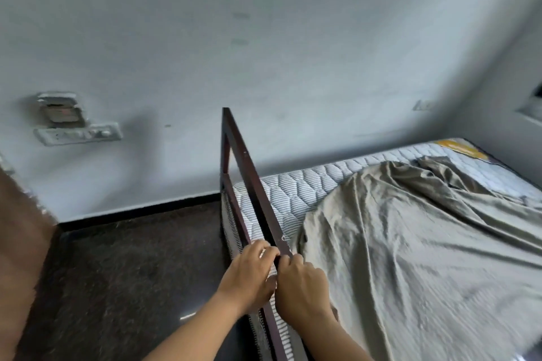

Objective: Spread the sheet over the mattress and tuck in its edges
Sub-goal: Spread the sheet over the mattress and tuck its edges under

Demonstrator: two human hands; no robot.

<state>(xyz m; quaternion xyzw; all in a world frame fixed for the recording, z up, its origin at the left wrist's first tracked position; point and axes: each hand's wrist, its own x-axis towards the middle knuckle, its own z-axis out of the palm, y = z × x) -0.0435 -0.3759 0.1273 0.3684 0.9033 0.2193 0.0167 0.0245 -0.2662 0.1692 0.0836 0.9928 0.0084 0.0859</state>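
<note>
A pale wall [264,38] fills the upper half of the view, and a dark floor [132,272] spreads toward 8 o'clock. The quilted mattress [293,187] runs from the centre out to 3 o'clock. The olive sheet [410,243] lies rumpled on it and covers the near and right parts. A strip along the wall side and the corner at 2 o'clock are bare. A dark wooden bed rail [249,176] crosses the middle, from the centre down to 6 o'clock, along the mattress's left end. The left hand [249,272] and right hand [305,290] meet at this rail near 6 o'clock, one on each side, with fingers curled. The right hand is at the sheet's edge. Blur hides whether either hand is grasping cloth or wood. A switch panel [77,133] is on the wall at 9 o'clock, and a yellow label [459,148] marks the far mattress corner.
</note>
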